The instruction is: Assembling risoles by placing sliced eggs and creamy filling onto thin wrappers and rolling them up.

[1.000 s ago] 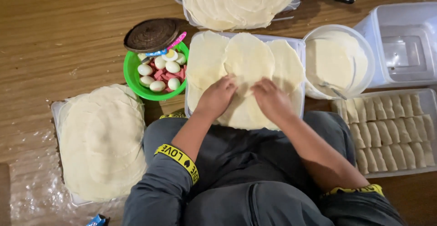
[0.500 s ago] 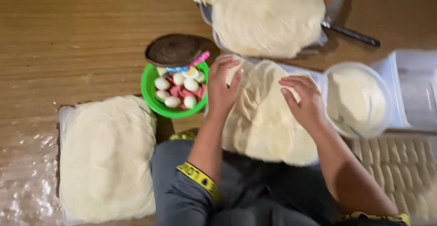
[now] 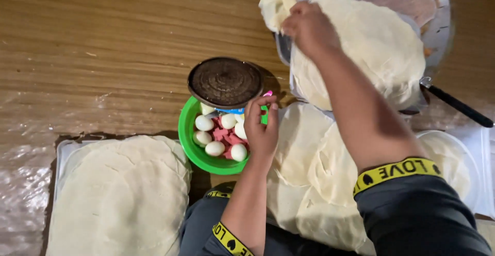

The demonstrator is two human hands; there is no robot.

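My right hand (image 3: 309, 29) has gone up to about one o'clock since a moment ago, when both hands were low over the tray in front of me. Its grip is now pinched shut on the edge of a thin round dough sheet (image 3: 361, 49), and the sheet hangs draped over the metal pan (image 3: 438, 18) at the far side of the wooden worktop (image 3: 103, 39). A folded corner of the sheet pokes out past my knuckles toward eleven o'clock. The sheet that I was lifting half a second ago is therefore off the stack and resting on the pan, though my fingers have not let go of it.

My left hand (image 3: 262, 127) has swung out to about ten o'clock from my lap and sits over the rim of the green bowl (image 3: 188, 142). The fingers are curled, narrow, and I cannot tell whether they hold anything. The bowl holds small white eggs (image 3: 215, 148) and pink sausage pieces (image 3: 224, 134), and a round dark lid (image 3: 225, 81) rests tilted on its far rim.

Straight ahead, between my arms, the remaining stack of dough sheets (image 3: 304, 153) lies on its tray. At eight o'clock a second, larger pile of flat dough (image 3: 118, 199) lies on a white tray (image 3: 61, 150). The pan's dark handle (image 3: 456, 106) sticks out toward three o'clock.
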